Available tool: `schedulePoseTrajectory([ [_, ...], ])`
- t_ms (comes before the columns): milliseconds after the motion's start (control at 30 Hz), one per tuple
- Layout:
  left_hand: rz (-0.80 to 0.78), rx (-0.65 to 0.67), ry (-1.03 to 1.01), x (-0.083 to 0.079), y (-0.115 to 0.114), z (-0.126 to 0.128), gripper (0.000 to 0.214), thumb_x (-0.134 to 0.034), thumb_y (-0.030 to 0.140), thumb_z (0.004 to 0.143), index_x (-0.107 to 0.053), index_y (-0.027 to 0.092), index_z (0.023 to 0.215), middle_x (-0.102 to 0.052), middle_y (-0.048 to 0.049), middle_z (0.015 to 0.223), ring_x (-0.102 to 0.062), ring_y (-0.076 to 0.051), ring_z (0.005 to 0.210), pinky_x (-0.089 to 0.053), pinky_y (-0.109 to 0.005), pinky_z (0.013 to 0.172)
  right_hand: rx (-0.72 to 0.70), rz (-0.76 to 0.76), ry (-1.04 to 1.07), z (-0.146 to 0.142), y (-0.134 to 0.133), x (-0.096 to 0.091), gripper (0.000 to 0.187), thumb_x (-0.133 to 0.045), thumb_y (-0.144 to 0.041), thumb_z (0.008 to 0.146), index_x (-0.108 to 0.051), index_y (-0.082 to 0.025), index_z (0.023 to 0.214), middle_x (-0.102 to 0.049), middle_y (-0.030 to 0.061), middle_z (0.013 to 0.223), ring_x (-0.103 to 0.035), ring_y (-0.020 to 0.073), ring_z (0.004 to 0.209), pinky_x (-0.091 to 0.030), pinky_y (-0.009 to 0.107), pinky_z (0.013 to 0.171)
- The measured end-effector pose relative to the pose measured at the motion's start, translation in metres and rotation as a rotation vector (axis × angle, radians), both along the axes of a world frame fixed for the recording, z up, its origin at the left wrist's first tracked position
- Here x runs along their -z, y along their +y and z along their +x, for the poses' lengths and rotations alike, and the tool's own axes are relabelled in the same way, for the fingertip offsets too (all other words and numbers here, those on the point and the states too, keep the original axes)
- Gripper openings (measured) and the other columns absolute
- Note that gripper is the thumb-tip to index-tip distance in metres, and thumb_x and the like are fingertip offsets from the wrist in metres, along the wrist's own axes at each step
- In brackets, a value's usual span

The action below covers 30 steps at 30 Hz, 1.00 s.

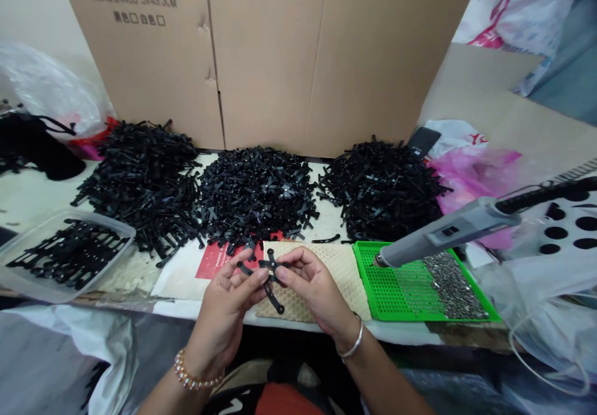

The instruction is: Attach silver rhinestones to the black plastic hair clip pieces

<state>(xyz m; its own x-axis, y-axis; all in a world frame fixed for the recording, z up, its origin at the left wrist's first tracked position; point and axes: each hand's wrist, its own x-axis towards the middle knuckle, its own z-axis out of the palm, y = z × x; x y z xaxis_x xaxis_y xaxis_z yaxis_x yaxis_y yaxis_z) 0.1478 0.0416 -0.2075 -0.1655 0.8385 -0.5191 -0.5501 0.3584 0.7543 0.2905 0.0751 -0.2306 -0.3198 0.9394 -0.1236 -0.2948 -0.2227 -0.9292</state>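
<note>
My left hand (228, 303) and my right hand (310, 281) meet over the near table edge. Between their pinched fingertips they hold a small black plastic assembly (268, 275), made of thin strips crossed into a star shape. One strip hangs down toward me. The hands hover above a cream honeycomb mat (338, 262). Three heaps of black plastic pieces lie behind: a left heap (144, 181), a middle heap (256, 194) and a right heap (380, 188).
A clear plastic tub (65, 253) with black pieces stands at the left. A green perforated tray (401, 284) with small silvery bits lies at the right, a grey hand tool (448, 231) resting over it. A cardboard wall (261, 54) closes the back. Plastic bags lie on both sides.
</note>
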Motion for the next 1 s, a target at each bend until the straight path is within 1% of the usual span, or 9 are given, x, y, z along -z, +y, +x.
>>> schedulePoseTrajectory([
  [133,-0.008,-0.028,-0.011,0.003,0.002,0.003,0.061,-0.082,0.010,0.062,-0.056,0.014,0.117,-0.074,-0.0022,0.078,-0.067,-0.010,0.064,-0.055,-0.016,0.060,-0.020,0.018,-0.033,0.000,-0.012,0.009,0.028,-0.076,-0.038,0.076,-0.059,-0.021,0.090,-0.062,0.0005,0.086,-0.059,0.0130,0.076,-0.050,0.025,0.069],
  [233,-0.052,-0.023,-0.061,0.005,0.003,0.006,0.042,-0.083,0.009,0.059,-0.065,0.014,0.097,-0.073,-0.0020,0.076,-0.067,-0.011,0.066,-0.056,-0.018,0.062,0.019,0.043,-0.046,0.003,-0.018,0.013,0.027,-0.077,-0.037,0.075,-0.060,-0.021,0.088,-0.061,0.0002,0.081,-0.057,0.0130,0.072,-0.049,0.025,0.064],
  [367,-0.110,0.082,-0.135,0.004,0.003,0.009,0.024,-0.086,0.013,0.055,-0.069,0.013,0.073,-0.073,-0.0024,0.076,-0.067,-0.012,0.069,-0.056,-0.020,0.068,0.090,0.076,-0.039,0.008,-0.022,0.016,0.025,-0.077,-0.036,0.075,-0.062,-0.019,0.086,-0.060,0.0008,0.082,-0.058,0.0134,0.074,-0.050,0.025,0.066],
  [433,-0.106,0.154,-0.120,0.003,0.003,0.009,0.023,-0.086,0.018,0.057,-0.071,0.012,0.073,-0.073,-0.0035,0.077,-0.067,-0.013,0.072,-0.057,-0.022,0.071,0.127,0.116,-0.067,0.009,-0.025,0.019,0.022,-0.076,-0.035,0.076,-0.063,-0.019,0.086,-0.059,0.0012,0.083,-0.058,0.0137,0.074,-0.050,0.025,0.067],
  [533,-0.126,0.221,-0.049,0.004,0.004,0.011,0.023,-0.085,0.025,0.060,-0.072,0.012,0.075,-0.073,-0.0046,0.076,-0.067,-0.014,0.070,-0.057,-0.023,0.065,0.201,0.202,-0.163,0.009,-0.031,0.023,0.019,-0.074,-0.032,0.077,-0.064,-0.020,0.087,-0.058,0.0017,0.085,-0.058,0.0140,0.075,-0.049,0.026,0.068],
  [633,-0.156,0.228,-0.018,0.006,0.007,0.017,0.024,-0.085,0.024,0.058,-0.073,0.014,0.076,-0.073,-0.0043,0.075,-0.067,-0.014,0.065,-0.056,-0.022,0.059,0.267,0.279,-0.252,0.012,-0.034,0.021,0.020,-0.073,-0.033,0.077,-0.064,-0.021,0.091,-0.058,0.0020,0.088,-0.058,0.0150,0.076,-0.049,0.027,0.068],
  [800,-0.114,0.215,-0.059,0.003,0.005,0.033,0.028,-0.087,0.018,0.052,-0.074,0.016,0.076,-0.074,-0.0034,0.080,-0.069,-0.016,0.071,-0.059,-0.025,0.067,0.352,0.376,-0.322,0.024,-0.034,0.008,0.016,-0.071,-0.035,0.079,-0.066,-0.023,0.089,-0.058,0.0022,0.088,-0.057,0.0159,0.074,-0.049,0.029,0.068],
  [900,-0.106,0.239,-0.057,0.001,0.005,0.039,0.034,-0.089,0.019,0.048,-0.074,0.016,0.078,-0.074,-0.0028,0.080,-0.068,-0.016,0.072,-0.058,-0.023,0.067,0.355,0.404,-0.342,0.031,-0.035,0.007,0.017,-0.071,-0.036,0.080,-0.067,-0.024,0.090,-0.057,0.0026,0.087,-0.056,0.0162,0.073,-0.050,0.030,0.067],
  [1000,-0.117,0.242,-0.025,0.003,0.012,0.044,0.033,-0.089,0.018,0.046,-0.073,0.015,0.075,-0.072,-0.0016,0.078,-0.066,-0.013,0.066,-0.056,-0.019,0.059,0.346,0.494,-0.426,0.048,-0.035,0.005,0.017,-0.071,-0.036,0.081,-0.067,-0.024,0.093,-0.056,0.0042,0.093,-0.057,0.0191,0.086,-0.049,0.033,0.079],
])
